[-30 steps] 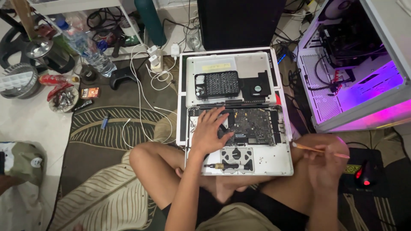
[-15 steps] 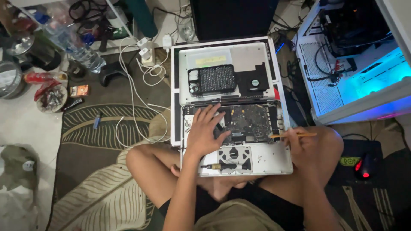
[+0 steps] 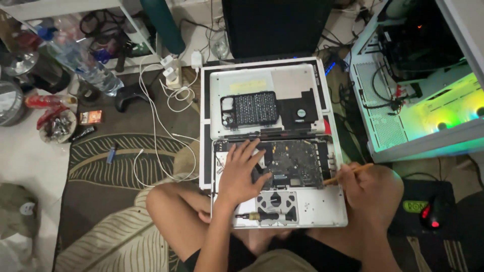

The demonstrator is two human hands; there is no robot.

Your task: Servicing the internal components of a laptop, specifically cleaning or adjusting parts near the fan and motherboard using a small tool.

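Left hand point(image 3: 241, 174) lies flat, fingers point(image 3: 250, 151) spread apart, pressing on the exposed circuit board point(image 3: 297, 163) of an opened laptop point(image 3: 280, 201) — fingertips reach the board's upper left edge, palm covers its left part. Nothing is gripped.

Right hand point(image 3: 360, 184) rests at the laptop's right edge, fingers curled together around a thin orange stick point(image 3: 348, 174); the stick's tip points left, touching or just over the board's right margin — cannot tell which.

The laptop sits on the person's crossed legs. A screwdriver point(image 3: 262, 216) with a brass collar lies on the case near the left wrist. Above the laptop, a removed bottom panel point(image 3: 292, 83) holds a black perforated part point(image 3: 249, 108). White cables point(image 3: 166, 100) trail left over a leaf-patterned rug point(image 3: 101, 166). A lit computer case point(image 3: 428, 90) stands right; a mouse point(image 3: 433, 214) glows red beside the right knee.
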